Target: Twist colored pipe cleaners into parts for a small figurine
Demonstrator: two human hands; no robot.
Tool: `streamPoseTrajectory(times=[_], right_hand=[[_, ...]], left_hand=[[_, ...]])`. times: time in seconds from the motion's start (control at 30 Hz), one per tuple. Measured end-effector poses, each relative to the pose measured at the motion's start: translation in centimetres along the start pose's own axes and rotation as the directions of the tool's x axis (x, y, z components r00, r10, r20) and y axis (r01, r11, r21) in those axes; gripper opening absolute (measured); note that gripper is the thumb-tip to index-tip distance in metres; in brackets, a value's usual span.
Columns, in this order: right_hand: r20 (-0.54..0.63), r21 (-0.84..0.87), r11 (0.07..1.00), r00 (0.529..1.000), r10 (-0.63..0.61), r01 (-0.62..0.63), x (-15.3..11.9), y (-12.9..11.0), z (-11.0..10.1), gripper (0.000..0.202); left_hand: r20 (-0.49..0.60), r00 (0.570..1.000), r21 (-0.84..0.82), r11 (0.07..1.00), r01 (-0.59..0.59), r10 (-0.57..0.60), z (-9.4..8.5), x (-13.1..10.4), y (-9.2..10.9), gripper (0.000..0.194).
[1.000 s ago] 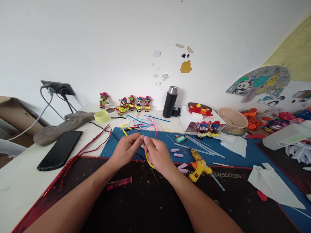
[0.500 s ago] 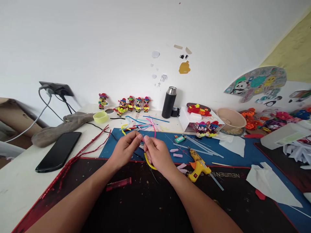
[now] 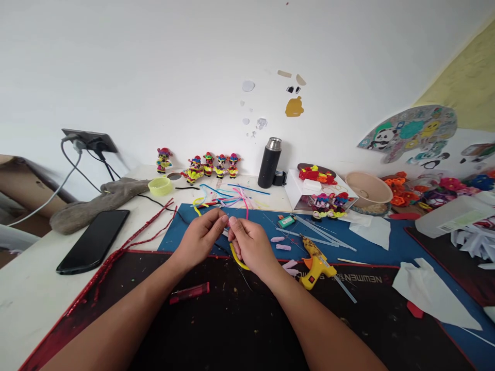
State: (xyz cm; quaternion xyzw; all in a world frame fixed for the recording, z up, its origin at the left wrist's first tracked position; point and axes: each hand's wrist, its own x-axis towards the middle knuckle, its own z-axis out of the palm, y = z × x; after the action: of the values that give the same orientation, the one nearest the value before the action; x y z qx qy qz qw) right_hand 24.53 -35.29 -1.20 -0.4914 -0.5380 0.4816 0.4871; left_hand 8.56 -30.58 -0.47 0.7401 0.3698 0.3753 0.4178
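While both hands meet over the desk mat (image 3: 232, 330), I judge the work to be mid-twist on a yellow pipe cleaner (image 3: 236, 259). Nearest the camera from that landmark lies a red lighter (image 3: 189, 292). My left hand (image 3: 199, 238) has thumb and forefinger pressed together on the strand's upper end; my right hand (image 3: 251, 245) pinches the same strand, its yellow loop curving down under the palm. I cannot tell what small piece sits between the fingertips. The next move, in my judgement, calls for a firm, steady pinch and a small turn. Right of the pipe cleaner rests a yellow glue gun (image 3: 316, 263); beyond that, the mat's edge reads "NEWMEN" (image 3: 373, 280), upside down. Farther back stand a black flask (image 3: 269, 163) and small figurines (image 3: 212, 165); no other writing is legible.
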Motion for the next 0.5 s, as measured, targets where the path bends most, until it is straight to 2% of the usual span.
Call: streamPoseTrajectory(times=[0.13, 0.3, 0.5], right_hand=[[-0.014, -0.04, 0.999, 1.0, 0.021, -0.021, 0.0, 0.24, -0.06, 0.058], [-0.015, -0.027, 1.0, 1.0, 0.007, -0.007, -0.09, 0.0, -0.07, 0.059], [-0.006, 0.038, 0.999, 1.0, -0.002, 0.003, -0.17, -0.51, 0.18, 0.061]], left_hand=[[-0.012, 1.0, 0.042, 0.999, -0.001, 0.002, -0.05, 0.05, 0.15, 0.041], [0.003, 1.0, -0.017, 1.0, -0.009, 0.009, -0.08, -0.21, 0.2, 0.041], [0.0, 0.999, 0.067, 0.997, -0.048, 0.048, -0.31, -0.31, 0.49, 0.04]])
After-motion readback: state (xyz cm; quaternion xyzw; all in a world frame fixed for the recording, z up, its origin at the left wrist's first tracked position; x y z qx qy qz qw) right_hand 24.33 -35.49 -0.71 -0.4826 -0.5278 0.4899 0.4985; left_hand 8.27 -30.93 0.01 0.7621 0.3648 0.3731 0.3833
